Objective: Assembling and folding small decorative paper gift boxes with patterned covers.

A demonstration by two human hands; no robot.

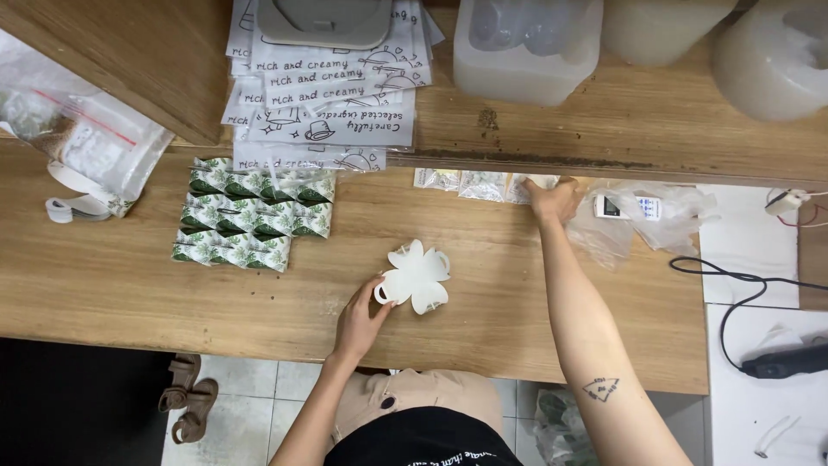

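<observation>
**Paper cut-out and sachets on a wooden tabletop**

Left hand (360, 318): rests at the near side of the tabletop (483, 302), fingers (379, 289) lightly closed on the left edge of a white clover-shaped paper cut-out (417, 276), which lies flat near the middle.

Right hand (555, 200): stretched to the far edge under a raised shelf (621, 121), fingers curled down onto a row of small clear sachets (470, 183); whether they grip one cannot be told.

Nearby: a block of green-and-white packets (252, 224) left of the cut-out; a stack of white printed bags (328, 95) on the shelf; a clear plastic bag (655, 216) holding a small white device, just right of the right hand; translucent containers (526, 47) at the back; a black cable (733, 285) at right; brown sandals (188, 397) on the floor.
</observation>
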